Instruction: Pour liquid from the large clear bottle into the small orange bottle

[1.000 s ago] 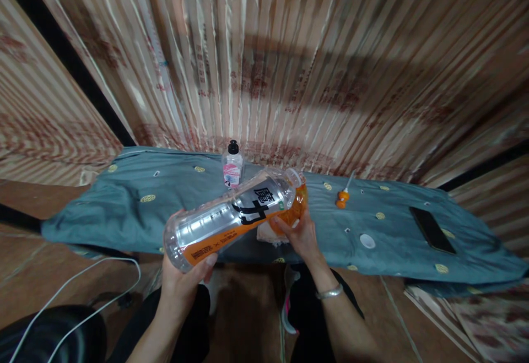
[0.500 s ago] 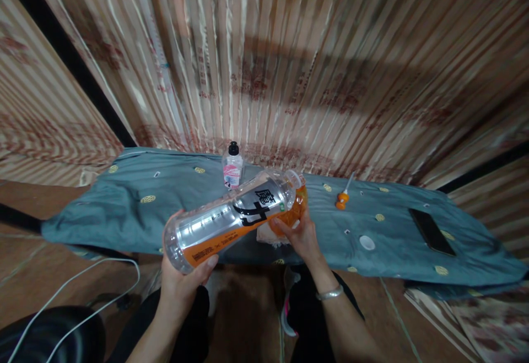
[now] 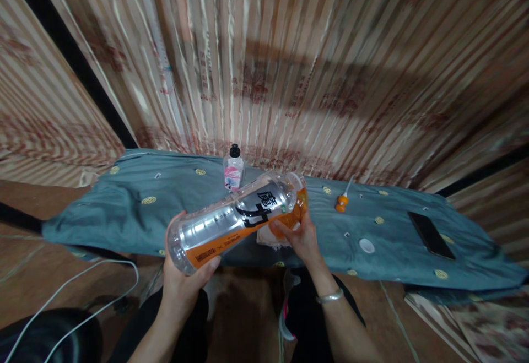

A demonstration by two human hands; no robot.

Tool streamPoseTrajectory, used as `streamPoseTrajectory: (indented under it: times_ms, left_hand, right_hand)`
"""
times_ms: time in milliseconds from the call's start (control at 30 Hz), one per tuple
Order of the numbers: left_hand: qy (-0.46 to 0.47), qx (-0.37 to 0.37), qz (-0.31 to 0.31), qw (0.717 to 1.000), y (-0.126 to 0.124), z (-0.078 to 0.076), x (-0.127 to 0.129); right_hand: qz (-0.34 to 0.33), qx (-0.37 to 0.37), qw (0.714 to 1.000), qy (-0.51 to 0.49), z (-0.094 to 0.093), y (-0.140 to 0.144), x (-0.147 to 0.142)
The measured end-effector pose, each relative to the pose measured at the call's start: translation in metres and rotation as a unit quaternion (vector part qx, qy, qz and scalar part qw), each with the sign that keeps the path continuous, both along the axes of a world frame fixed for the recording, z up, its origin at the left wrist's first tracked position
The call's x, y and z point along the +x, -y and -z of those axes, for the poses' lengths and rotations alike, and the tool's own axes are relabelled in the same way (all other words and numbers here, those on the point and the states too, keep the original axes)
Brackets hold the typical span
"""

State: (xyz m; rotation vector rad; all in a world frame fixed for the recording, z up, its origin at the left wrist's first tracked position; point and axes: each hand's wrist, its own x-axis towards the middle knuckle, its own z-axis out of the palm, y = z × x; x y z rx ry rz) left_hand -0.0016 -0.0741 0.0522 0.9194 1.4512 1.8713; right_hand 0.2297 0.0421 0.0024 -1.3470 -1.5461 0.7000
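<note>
both hands grip the big clear bottle point(image 3: 235, 217) over the blue cloth point(image 3: 136, 209): left hand point(image 3: 184, 275) wraps its base, right hand point(image 3: 300, 236) pinches near the neck, tilted so the orange liquid pools there, small bottle point(image 3: 233, 167) just behind.

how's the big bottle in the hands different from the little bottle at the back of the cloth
The big bottle lies tilted on its side, held in the air by the left hand at its base and the right hand near its neck; the small bottle stands upright on the blue cloth, untouched. The big bottle has an orange label with black characters; the small one has a pink label. The small bottle has a black cap. Both are clear plastic.
</note>
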Motion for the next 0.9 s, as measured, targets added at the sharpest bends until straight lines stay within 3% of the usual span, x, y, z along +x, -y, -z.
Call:
streamPoseTrajectory:
  times_ms: [633, 900]
  left_hand:
    - [-0.032, 0.0, 0.021, 0.999, -0.002, 0.011, -0.005]
    - [-0.029, 0.0, 0.005, 1.0, -0.003, 0.012, -0.004]
  right_hand:
    - [0.007, 0.029, 0.999, 0.021, -0.014, -0.007, 0.002]
    - [0.032, -0.001, 0.999, 0.017, -0.014, -0.008, -0.006]
